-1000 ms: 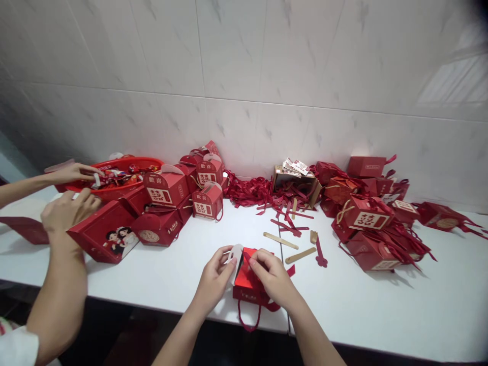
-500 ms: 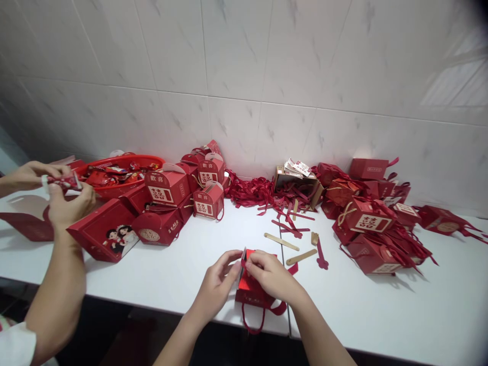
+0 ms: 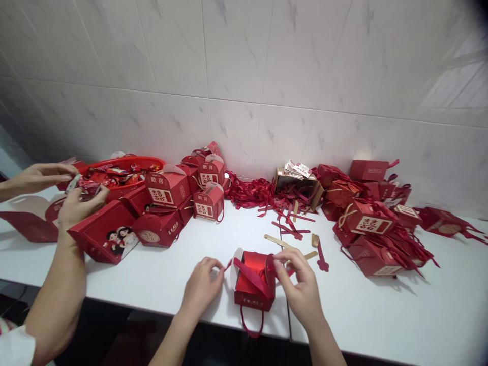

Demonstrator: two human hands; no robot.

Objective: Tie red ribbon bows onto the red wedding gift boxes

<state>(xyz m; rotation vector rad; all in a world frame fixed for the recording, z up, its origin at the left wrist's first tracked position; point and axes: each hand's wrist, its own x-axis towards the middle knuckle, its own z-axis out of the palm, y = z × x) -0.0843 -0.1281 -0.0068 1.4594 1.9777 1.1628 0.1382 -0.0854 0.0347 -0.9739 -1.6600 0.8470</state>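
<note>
A small red gift box (image 3: 254, 300) stands at the table's front edge with its top open and a cord handle (image 3: 252, 333) hanging toward me. A dark red ribbon (image 3: 249, 277) lies across its opening and passes through the pale left flap (image 3: 237, 269). My left hand (image 3: 203, 285) is left of the box, pinching the ribbon's end. On the other side, thumb and fingers of my right hand (image 3: 301, 287) pinch the edge of the right flap (image 3: 270, 268); whether ribbon is also between them is hidden.
Finished-looking red boxes (image 3: 368, 218) are piled right, more boxes (image 3: 168, 188) left. Ribbons (image 3: 251, 190), a carton of strips (image 3: 318, 195) and loose gold strips (image 3: 277, 241) lie behind. A co-worker's hands (image 3: 78, 206) hold wrapped sweets near a red basket (image 3: 150, 161).
My hands have moved apart, left hand leftward with the ribbon end, right hand to the right flap. The box top is now uncovered. The co-worker's hands shifted slightly right.
</note>
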